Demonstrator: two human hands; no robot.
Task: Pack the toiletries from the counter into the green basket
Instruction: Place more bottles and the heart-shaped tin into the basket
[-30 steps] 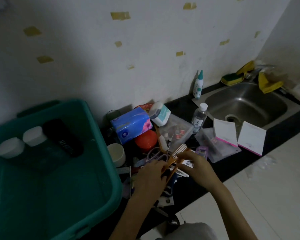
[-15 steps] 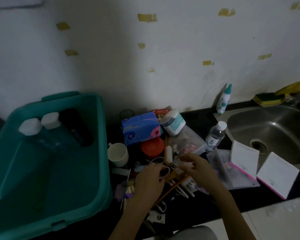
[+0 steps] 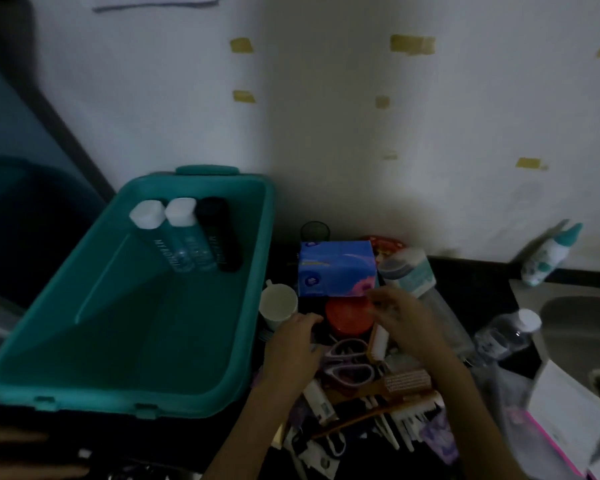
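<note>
Both hands (image 3: 293,344) (image 3: 400,317) hovered open, empty, flanking the red jar (image 3: 349,315) | green basket (image 3: 201,393) at 9 o'clock | best: cup jar from both sides, lift clear of clutter.

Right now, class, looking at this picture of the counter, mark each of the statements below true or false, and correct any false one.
1. Three tubes lie in the green basket. True.
2. The blue tissue pack is inside the basket. False: it sits on the counter, right of the basket.
3. The purple-handled scissors lie between the left hand and right hand. True.
4. The white cup stands in the sink. False: it stands beside the basket.
</note>
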